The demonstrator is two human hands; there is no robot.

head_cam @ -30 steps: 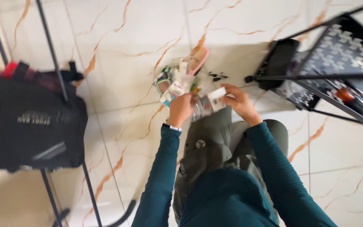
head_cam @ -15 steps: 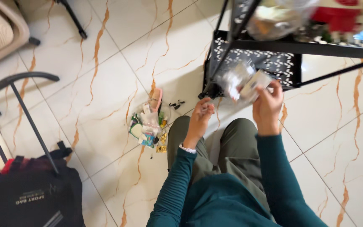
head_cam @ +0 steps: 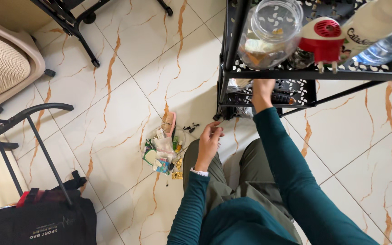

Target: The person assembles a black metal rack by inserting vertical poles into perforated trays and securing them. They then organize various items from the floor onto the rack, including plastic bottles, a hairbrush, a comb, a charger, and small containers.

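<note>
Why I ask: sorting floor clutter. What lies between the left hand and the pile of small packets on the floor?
Head view: only bare tile lies between the left hand and the pile of small packets.

right hand (head_cam: 262,92) now inside rack (head_cam: 268,72)

Top: dark teal long-sleeved garment, filling the lower centre of the frame.
Sleeves: snug, reaching to both wrists; light creases along the right sleeve in the lower right.
Left wrist: a thin white band just above the cuff, below the left hand (head_cam: 208,144).
Right hand (head_cam: 262,92): bare, no ring visible.
Trousers: olive green, loosely folded over the knees, centre of the frame.
</note>
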